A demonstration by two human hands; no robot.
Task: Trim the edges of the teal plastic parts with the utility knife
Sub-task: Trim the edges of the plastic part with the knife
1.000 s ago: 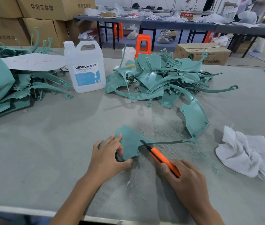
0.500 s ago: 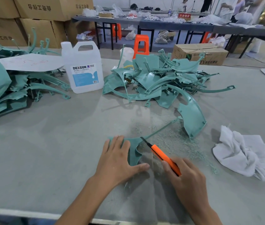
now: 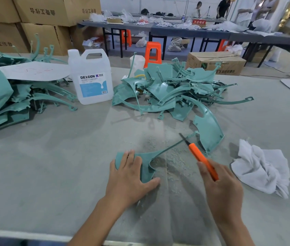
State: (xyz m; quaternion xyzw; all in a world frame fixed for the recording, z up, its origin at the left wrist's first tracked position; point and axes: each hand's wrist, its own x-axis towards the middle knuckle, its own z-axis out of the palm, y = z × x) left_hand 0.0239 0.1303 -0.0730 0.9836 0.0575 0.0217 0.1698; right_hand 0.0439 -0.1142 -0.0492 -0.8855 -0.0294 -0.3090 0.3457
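Head, left grip (image 3: 130,176) flat on teal part (image 3: 146,168) — tail far-right, right grip (image 3: 222,189) clasping knife (image 3: 201,158).

The left grip (image 3: 130,178) is laid flat, palm down, with the fingers straight and close together and the thumb spread to the right. A teal part (image 3: 146,172) is pressed under it against the counter (image 3: 51,166). The right grip (image 3: 220,189) is curled round the rear of a knife (image 3: 201,158), which is pointed away and to the left. Both forearms are bare and are seen entering from the lower edge.
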